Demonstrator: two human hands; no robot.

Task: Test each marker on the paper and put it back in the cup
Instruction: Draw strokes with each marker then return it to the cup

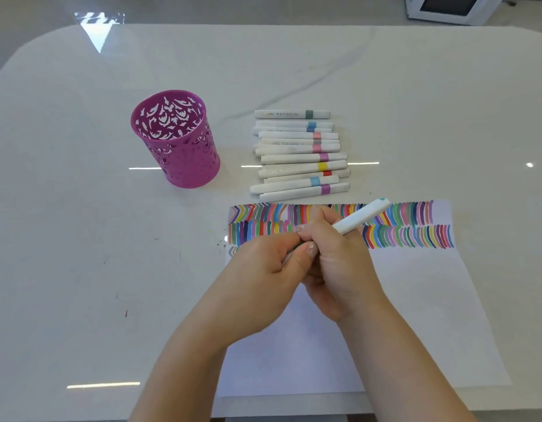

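— About a dozen white markers with coloured bands (298, 153) lie heaped on the white glossy worktop (81, 239), and we see none in the purple cut-out metal cup (184, 159).
— So we judge the returning hardly begun?
— Yes. The white paper sheet (416, 300) carries two full rows of coloured strokes (416, 229) and a third barely started.
— And our hands?
— Together above the sheet: our right hand (340, 269) wraps a white marker with a teal end (361, 216), our left hand (263, 269) pinches its lower end. Cap or tip, we cannot tell.
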